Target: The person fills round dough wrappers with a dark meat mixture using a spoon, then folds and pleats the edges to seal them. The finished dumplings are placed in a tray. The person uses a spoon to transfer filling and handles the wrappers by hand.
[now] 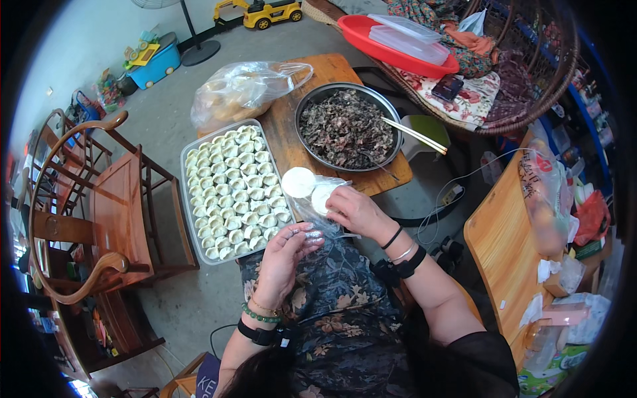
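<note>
My right hand (356,210) bends over a round white dumpling wrapper (321,198), its fingertips gripping the right edge. Another stack of round wrappers (298,182) lies just beyond, on a clear plastic bag (311,209) at the table's near edge. Flour coats the fingertips of my left hand (293,246), which is half curled above my lap with nothing visible in it. To its left, a clear plastic tray (185,185) holds rows of folded dumplings (231,191). A metal bowl (303,144) of dark chopped filling (346,127) stands beyond the wrappers, with chopsticks (415,135) and a metal utensil handle (385,169) over its rim.
A knotted plastic bag (239,92) sits on the wooden table (283,124) behind the tray. A wooden armchair (124,199) stands left. At right are a wooden board (507,234) and a white cable (468,174). A red basin (358,35) with plastic lids rests on a wicker chair (497,130).
</note>
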Motion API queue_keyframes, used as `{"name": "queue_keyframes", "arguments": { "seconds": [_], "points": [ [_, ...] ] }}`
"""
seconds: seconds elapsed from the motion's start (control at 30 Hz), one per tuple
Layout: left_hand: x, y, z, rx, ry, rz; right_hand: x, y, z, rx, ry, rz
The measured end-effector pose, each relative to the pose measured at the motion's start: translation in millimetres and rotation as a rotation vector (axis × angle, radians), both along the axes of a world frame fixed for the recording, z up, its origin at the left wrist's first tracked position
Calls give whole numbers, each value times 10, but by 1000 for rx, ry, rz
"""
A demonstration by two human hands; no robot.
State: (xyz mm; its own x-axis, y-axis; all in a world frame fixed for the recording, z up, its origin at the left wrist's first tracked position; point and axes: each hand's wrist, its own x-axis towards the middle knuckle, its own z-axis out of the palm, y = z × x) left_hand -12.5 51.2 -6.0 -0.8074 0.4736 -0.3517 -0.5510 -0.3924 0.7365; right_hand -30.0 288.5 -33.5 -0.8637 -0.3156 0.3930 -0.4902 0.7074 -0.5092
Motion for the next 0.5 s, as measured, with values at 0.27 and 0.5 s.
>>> {"name": "queue_keyframes", "arguments": {
  "seconds": [0.27, 0.5],
  "points": [
    [-9, -8, 5, -4, 3, -2, -28, -18, -43, 1, 9, -16],
    [-30, 87, 53, 117, -114, -62, -51, -9, -7, -12, 125, -107]
  ]
}}
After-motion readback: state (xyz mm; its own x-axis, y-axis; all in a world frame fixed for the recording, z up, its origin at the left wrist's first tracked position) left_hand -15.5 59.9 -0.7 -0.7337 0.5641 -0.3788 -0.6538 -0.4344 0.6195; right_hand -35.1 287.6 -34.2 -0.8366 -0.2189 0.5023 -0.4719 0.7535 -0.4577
